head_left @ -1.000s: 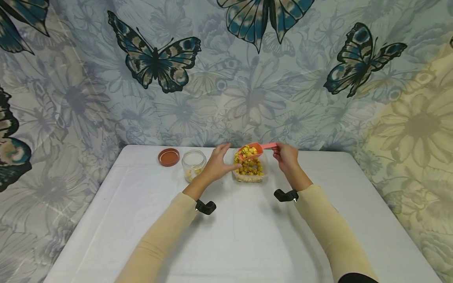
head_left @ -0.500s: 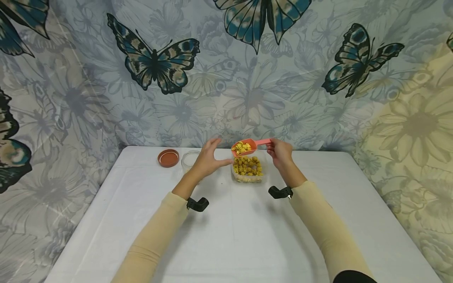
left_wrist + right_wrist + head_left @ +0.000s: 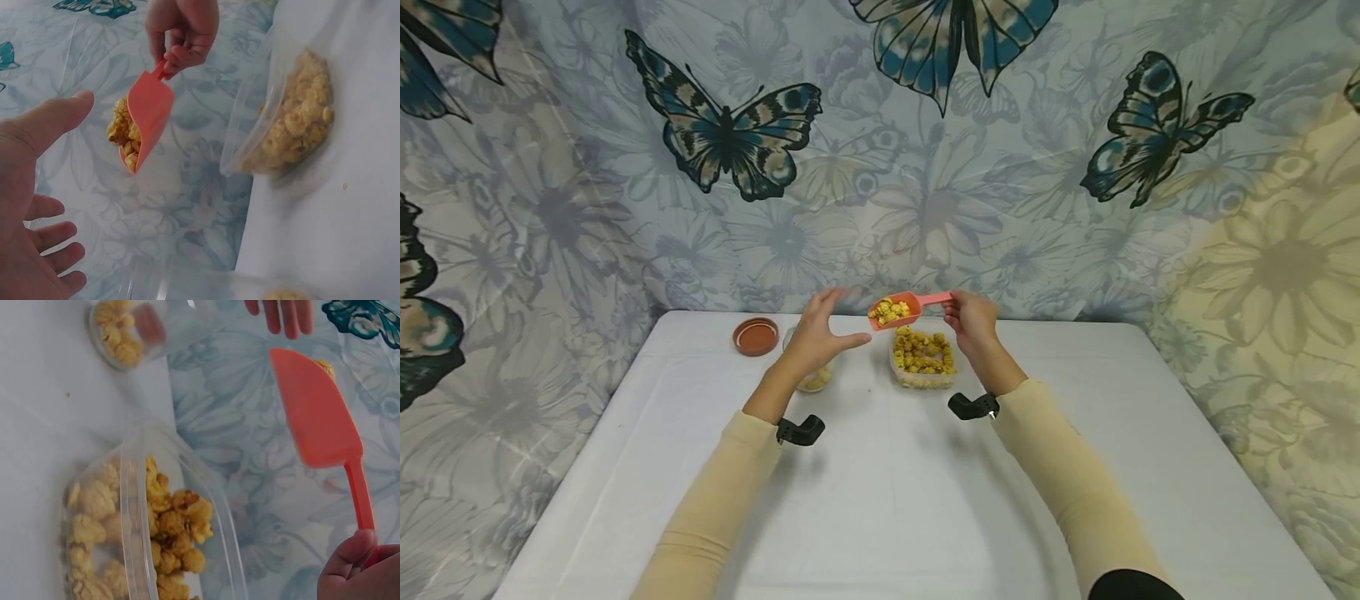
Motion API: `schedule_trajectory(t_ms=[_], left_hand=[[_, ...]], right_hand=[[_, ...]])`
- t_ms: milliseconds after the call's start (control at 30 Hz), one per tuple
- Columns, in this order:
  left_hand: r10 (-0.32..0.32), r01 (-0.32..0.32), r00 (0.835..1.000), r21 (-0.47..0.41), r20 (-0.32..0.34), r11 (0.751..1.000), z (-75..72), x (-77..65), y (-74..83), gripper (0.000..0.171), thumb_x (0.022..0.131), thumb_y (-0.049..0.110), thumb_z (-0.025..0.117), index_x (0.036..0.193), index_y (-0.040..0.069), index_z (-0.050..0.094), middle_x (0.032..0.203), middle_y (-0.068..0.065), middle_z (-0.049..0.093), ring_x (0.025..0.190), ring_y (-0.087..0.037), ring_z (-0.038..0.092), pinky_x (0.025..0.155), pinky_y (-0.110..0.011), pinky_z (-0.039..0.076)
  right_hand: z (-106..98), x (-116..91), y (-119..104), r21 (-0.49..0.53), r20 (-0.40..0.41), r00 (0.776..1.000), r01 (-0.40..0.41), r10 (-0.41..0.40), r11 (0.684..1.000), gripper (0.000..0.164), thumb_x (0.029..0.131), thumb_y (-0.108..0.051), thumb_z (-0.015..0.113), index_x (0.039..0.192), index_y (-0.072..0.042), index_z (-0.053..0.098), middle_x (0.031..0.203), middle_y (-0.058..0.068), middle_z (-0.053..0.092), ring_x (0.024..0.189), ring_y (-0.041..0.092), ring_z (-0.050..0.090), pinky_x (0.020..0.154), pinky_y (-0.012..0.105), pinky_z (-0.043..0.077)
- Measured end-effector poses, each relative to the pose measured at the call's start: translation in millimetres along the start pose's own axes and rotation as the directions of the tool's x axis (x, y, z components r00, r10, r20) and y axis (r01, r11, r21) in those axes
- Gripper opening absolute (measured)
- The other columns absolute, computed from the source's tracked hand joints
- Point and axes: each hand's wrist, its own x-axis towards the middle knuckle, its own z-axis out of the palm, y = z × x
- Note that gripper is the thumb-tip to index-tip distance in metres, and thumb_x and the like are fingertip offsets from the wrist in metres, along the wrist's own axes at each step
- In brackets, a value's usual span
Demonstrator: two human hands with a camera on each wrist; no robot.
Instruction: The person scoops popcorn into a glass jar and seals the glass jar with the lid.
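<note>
My right hand (image 3: 976, 323) pinches the handle of a coral plastic scoop (image 3: 319, 412) loaded with yellow popcorn (image 3: 891, 312). The scoop is held above the table, between the jar and the tub. My left hand (image 3: 811, 337) has its fingers and thumb spread and holds nothing, with the thumb near the scoop's front. Beneath that hand stands a clear jar (image 3: 815, 382), mostly hidden in the head view, with some popcorn at its bottom. A clear plastic tub (image 3: 923, 382) of popcorn sits to the right of the jar.
A brown round lid (image 3: 756, 337) lies on the white-covered table (image 3: 880, 500) left of the jar. Behind the table hangs a butterfly-patterned cloth (image 3: 940, 217). A small crumb (image 3: 344, 185) lies on the table near the tub.
The loaded scoop has risen out of the tub and moved left with my right hand. My left hand has shifted left from beside the tub to over the jar.
</note>
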Motion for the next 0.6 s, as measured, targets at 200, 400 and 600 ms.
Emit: schedule_trajectory(t_ms=[200, 400, 600], left_hand=[[-0.04, 0.04, 0.999, 0.007, -0.004, 0.999, -7.8, -2.6, -8.8, 0.098, 0.079, 0.047, 0.077, 0.156, 0.018, 0.023, 0.162, -0.01, 0.016, 0.148, -0.036, 0.02, 0.113, -0.061, 0.03], [-0.075, 0.075, 0.997, 0.007, -0.001, 0.997, -13.8, -6.1, -21.6, 0.101, 0.078, 0.052, 0.077, 0.156, 0.017, 0.023, 0.162, -0.011, 0.016, 0.148, -0.037, 0.02, 0.113, -0.062, 0.03], [-0.113, 0.113, 0.994, 0.015, 0.0, 0.993, -24.0, -12.1, -38.4, 0.102, 0.079, 0.049, 0.077, 0.156, 0.014, 0.021, 0.162, -0.013, 0.014, 0.148, -0.038, 0.018, 0.114, -0.063, 0.028]], right_hand=[[15.5, -2.1, 5.7, -0.013, 0.025, 1.0, 0.01, -0.01, 1.0, 0.032, 0.1, -0.011, 0.053, 0.124, 0.01, 0.057, 0.062, 0.0, 0.062, 0.053, 0.007, 0.054, 0.05, 0.015, 0.048], [25.8, -2.5, 10.2, -0.024, 0.029, 0.999, -0.016, 0.016, 1.0, 0.03, 0.1, -0.012, 0.053, 0.122, 0.008, 0.059, 0.063, 0.0, 0.063, 0.054, 0.007, 0.054, 0.051, 0.015, 0.049], [33.6, -5.3, 13.8, -0.023, 0.054, 0.998, -0.031, 0.032, 0.999, 0.031, 0.1, -0.011, 0.052, 0.123, 0.008, 0.058, 0.065, 0.001, 0.062, 0.058, 0.009, 0.054, 0.052, 0.016, 0.049]])
